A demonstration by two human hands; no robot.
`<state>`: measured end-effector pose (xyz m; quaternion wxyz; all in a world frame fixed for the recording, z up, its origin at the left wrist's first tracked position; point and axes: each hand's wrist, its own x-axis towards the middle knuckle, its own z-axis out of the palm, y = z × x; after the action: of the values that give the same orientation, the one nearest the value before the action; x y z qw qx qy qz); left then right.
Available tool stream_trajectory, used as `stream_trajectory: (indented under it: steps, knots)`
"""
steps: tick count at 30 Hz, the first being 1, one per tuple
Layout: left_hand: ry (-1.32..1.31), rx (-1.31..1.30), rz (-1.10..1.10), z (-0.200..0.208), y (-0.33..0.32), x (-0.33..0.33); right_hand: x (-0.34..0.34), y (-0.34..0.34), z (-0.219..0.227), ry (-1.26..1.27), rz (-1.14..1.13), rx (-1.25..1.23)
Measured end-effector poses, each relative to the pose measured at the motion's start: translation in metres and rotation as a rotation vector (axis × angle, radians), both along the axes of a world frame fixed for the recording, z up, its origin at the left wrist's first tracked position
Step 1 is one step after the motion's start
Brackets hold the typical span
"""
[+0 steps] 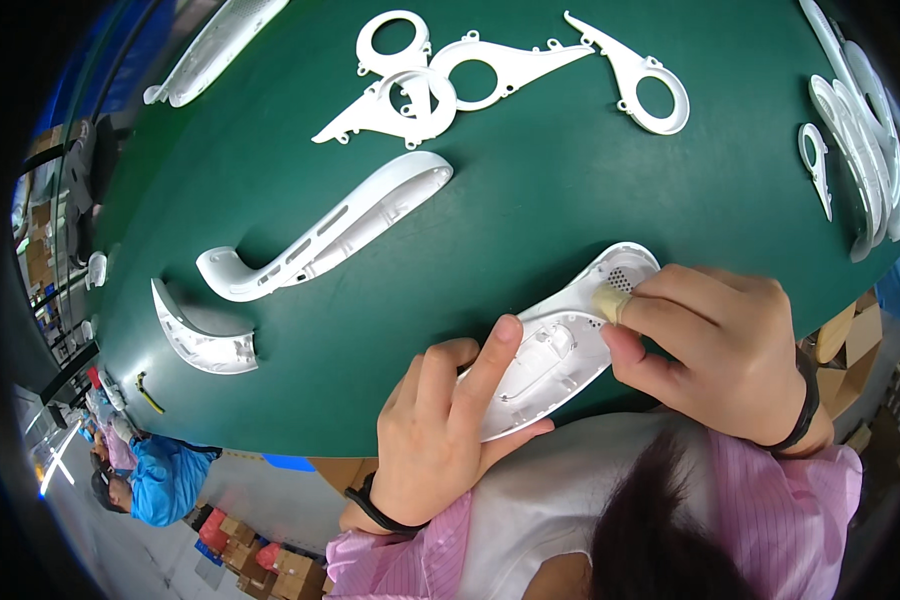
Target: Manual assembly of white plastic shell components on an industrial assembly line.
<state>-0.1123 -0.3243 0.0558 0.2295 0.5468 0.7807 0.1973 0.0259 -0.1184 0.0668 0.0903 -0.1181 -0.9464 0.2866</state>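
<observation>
A white hollow plastic shell [542,365] is tilted in front of me near the table's front edge. My left hand [440,430] is closed around its left side, thumb below and fingers along the upper edge. Its far end [622,268] widens into a rounded part with rows of small holes. There my right hand [715,345] pinches the shell's edge between thumb and forefinger; a yellowish finger cot [608,301] covers that fingertip. Whether the holed end and the hollow body are one piece, I cannot tell. Anything small between the right fingertips is hidden.
On the green table [530,190] lie a long curved white housing [320,230], a short curved cover [202,335] and several ring-ended white brackets [655,95]. Stacked white shells [860,150] stand at the right edge. Another person in blue [170,480] is at far left.
</observation>
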Motion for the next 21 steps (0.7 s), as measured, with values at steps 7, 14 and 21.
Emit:
stream_trajectory:
  steps: [7,14,21]
  knots:
    - [-0.016,-0.004,-0.028,-0.001,-0.002,-0.001,-0.001,-0.011,0.008,-0.065,-0.075,0.040]
    - [-0.018,0.009,-0.039,-0.001,-0.004,0.000,-0.001,-0.017,0.012,-0.107,-0.098,-0.029]
    - [0.002,0.064,-0.036,-0.006,-0.005,0.000,-0.001,-0.023,0.009,-0.074,-0.156,0.092]
